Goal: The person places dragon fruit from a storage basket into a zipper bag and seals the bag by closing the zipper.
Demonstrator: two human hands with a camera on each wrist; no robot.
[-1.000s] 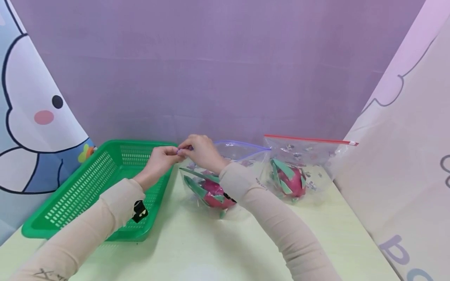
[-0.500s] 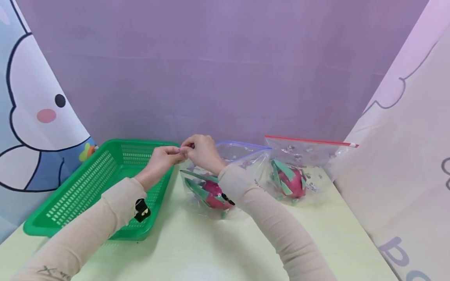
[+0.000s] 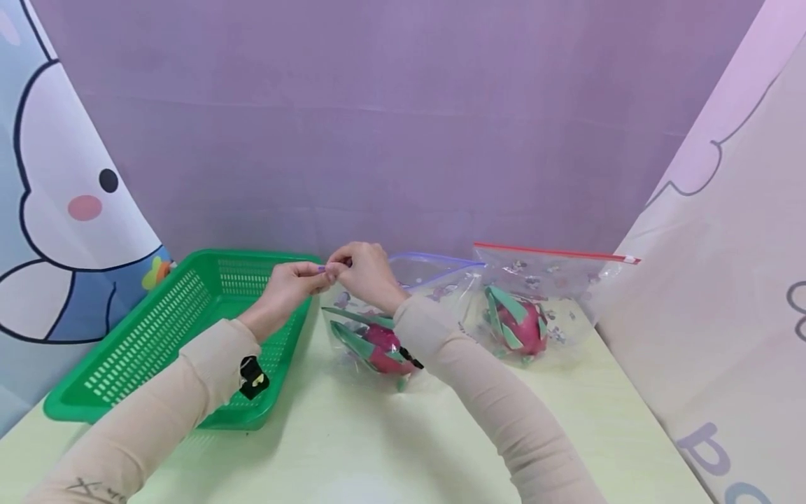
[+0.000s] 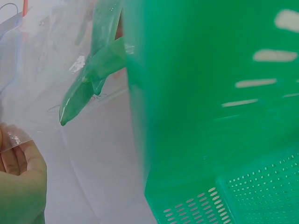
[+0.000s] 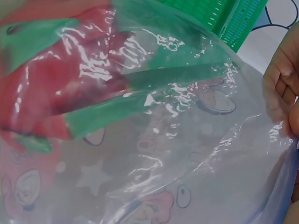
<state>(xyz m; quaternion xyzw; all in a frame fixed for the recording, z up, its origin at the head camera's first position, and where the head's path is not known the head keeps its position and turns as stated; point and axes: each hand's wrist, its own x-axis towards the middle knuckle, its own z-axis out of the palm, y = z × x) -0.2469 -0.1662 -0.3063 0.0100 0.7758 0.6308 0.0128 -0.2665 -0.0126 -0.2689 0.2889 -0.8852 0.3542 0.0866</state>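
A clear zip bag (image 3: 462,297) with a purple zip strip (image 3: 434,260) stands on the table with a dragon fruit (image 3: 380,346) inside. At the bag's upper left corner, my left hand (image 3: 283,292) pinches the end of the strip. Close beside it, my right hand (image 3: 366,274) pinches the strip too, fingertips nearly meeting the left ones. To the right of those fingers the strip bows apart in a loop. Through the printed film, the right wrist view shows the red fruit (image 5: 56,93) with its green leaves. My right forearm hides part of this bag.
A green perforated basket (image 3: 277,392) stands on the left, under my left forearm. On the right is another clear bag with a red zip strip (image 3: 560,250), holding a second dragon fruit (image 3: 527,325). A purple backdrop (image 3: 403,126) rises behind the table (image 3: 340,455).
My right hand has slid slightly to the right along the strip, and a short piece of purple shows between the fingertips. The left hand, bags and basket stay nearly in place.
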